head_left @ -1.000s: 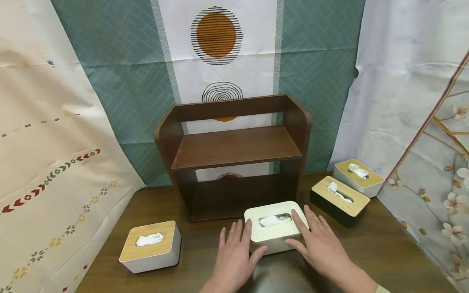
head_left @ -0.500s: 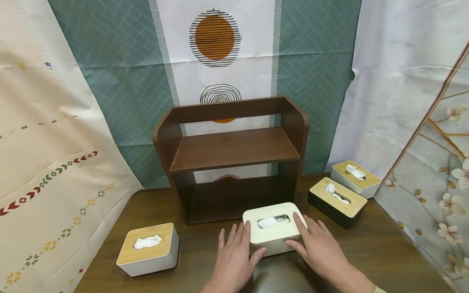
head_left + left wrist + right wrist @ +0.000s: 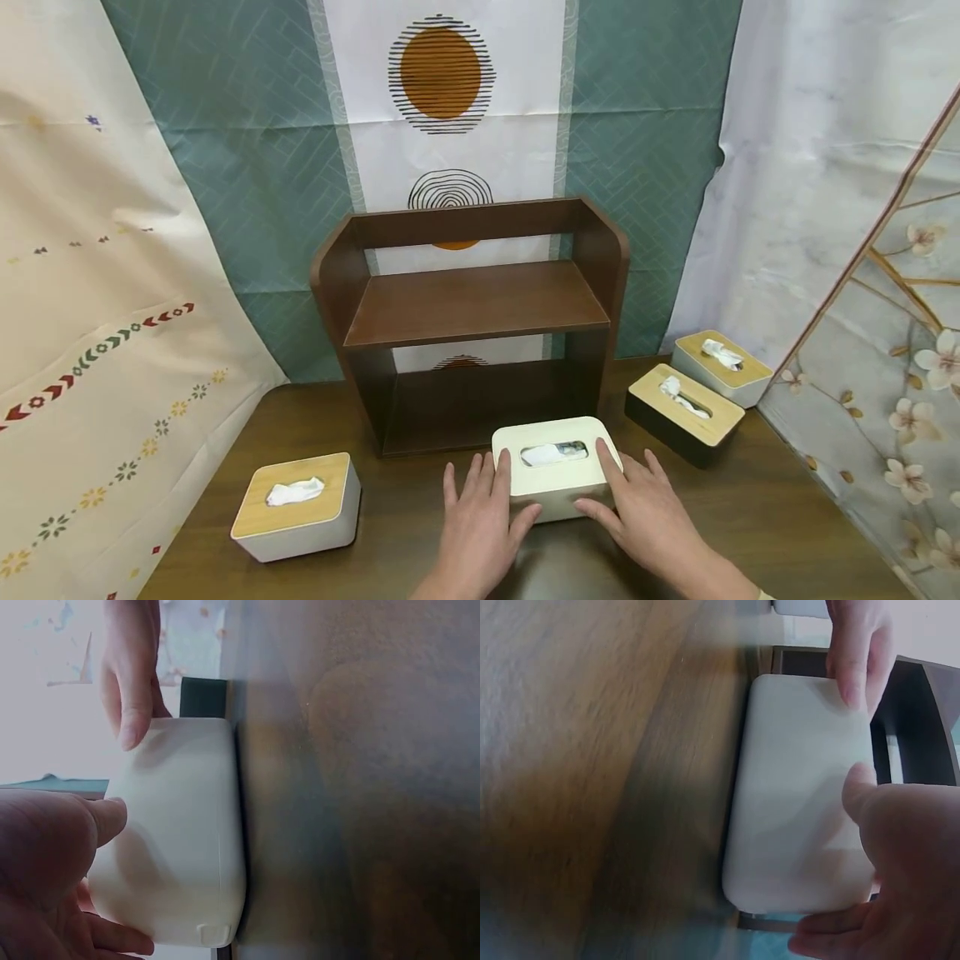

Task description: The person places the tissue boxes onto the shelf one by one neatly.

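Note:
A cream tissue box (image 3: pixel 557 479), with a white tissue in its oval slot, stands on the table in front of the brown shelf. At its left end is my left hand (image 3: pixel 480 521), fingers straight and thumb by the front face. My right hand (image 3: pixel 648 517) is at the right end, index finger on the top edge and thumb toward the front. The left wrist view shows the box's front face (image 3: pixel 180 832) between both hands, its base on the table. In the right wrist view my right fingers (image 3: pixel 832 934) lie straight along the box's end. The box's back is hidden.
Behind stands a two-level brown shelf (image 3: pixel 480 300). A grey tissue box with a wooden lid (image 3: pixel 296 508) sits at the left. On the right are a black tissue box (image 3: pixel 684 412) and another grey one (image 3: pixel 722 367), both wooden-lidded. Hanging cloths surround the table (image 3: pixel 412 554).
My right hand's fingers have come down a little beside the box's right end. The left hand and the box keep nearly the same place. The head view has shifted slightly.

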Available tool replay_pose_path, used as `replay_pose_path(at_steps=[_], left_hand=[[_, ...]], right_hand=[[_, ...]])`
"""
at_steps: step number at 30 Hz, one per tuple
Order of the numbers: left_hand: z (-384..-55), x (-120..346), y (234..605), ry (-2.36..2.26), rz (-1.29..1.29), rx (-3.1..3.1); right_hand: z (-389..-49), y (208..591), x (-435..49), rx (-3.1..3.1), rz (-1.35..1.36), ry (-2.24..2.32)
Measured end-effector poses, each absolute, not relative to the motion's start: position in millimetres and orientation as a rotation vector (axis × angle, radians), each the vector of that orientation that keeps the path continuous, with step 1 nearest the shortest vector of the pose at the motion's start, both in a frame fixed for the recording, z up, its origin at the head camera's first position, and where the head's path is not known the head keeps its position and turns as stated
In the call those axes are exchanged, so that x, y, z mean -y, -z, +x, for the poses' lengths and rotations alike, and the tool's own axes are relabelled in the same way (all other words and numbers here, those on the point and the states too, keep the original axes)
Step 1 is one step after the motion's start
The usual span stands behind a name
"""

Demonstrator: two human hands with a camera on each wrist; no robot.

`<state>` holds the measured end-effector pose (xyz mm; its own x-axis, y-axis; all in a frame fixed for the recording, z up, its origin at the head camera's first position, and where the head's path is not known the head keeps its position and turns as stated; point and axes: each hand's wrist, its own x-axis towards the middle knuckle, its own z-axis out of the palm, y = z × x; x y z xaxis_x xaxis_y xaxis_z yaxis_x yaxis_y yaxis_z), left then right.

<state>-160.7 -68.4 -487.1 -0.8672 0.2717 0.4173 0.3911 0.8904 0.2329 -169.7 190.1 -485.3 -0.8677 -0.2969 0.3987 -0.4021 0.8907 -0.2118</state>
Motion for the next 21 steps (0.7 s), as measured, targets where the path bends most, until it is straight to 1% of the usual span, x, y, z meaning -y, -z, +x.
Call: replay_pose_path(at_steps=[5, 14, 21], left_hand=[[-163.5, 71.4, 486.2, 0.414, -0.496, 2.605], [-161.0, 69.5, 485.4, 0.519, -0.448, 2.61], [-168.1, 72.5, 486.3, 0.496, -0.433, 2.569]], right_hand=[[-167.9, 484.9, -183.3, 2.656, 0.506, -0.397], [-166.9, 480.8, -176.2, 2.549, 0.499, -0.392], [-170.9, 479.8, -169.2, 2.561, 0.469, -0.417]])
